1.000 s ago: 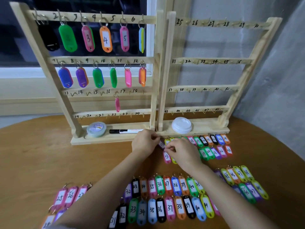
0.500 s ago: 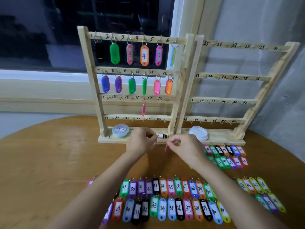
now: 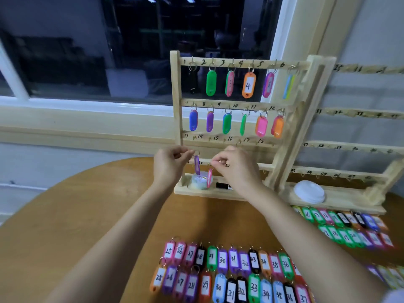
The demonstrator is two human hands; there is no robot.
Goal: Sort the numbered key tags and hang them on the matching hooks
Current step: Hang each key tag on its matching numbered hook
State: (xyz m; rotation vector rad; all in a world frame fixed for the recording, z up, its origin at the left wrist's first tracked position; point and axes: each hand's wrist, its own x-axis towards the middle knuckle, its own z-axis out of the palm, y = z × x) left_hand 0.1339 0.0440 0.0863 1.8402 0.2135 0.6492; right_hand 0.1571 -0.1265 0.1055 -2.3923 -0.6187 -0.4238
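Both hands are up at the left rack (image 3: 176, 95), right in front of its lowest rail. The left hand (image 3: 171, 164) has thumb and forefinger pinched on the ring of a purple tag (image 3: 197, 166), the other fingers curled in. The tag dangles straight down off that ring, well clear of the table (image 3: 87, 215).

Just at its 3 o'clock, the right hand (image 3: 235, 166) is curled tight too, fingertips nipped together above a pink tag (image 3: 209, 178) that hangs edge-on below them. It looks held by its ring, though the ring itself is too small to make out. The two tags are near each other, not touching.

Behind them at 6 o'clock, a tape roll (image 3: 200, 183) sits in the rack's base tray, with a black marker (image 3: 223, 185) lying beside it at 3 o'clock and partly hidden by the right wrist.

Up at 12 o'clock the top two rails carry the hung tags (image 3: 248, 85), on hooks 1 to 12. The right rack (image 3: 349, 147) stands hard against the left one at 3 o'clock, with white lids (image 3: 308, 191) on its base.

Down at 6 o'clock, two rows of loose tags (image 3: 223, 259) lie flat on the table, numbered from 25 up. A blurred cluster (image 3: 341, 223) lies at 4 o'clock, in front of the right rack.
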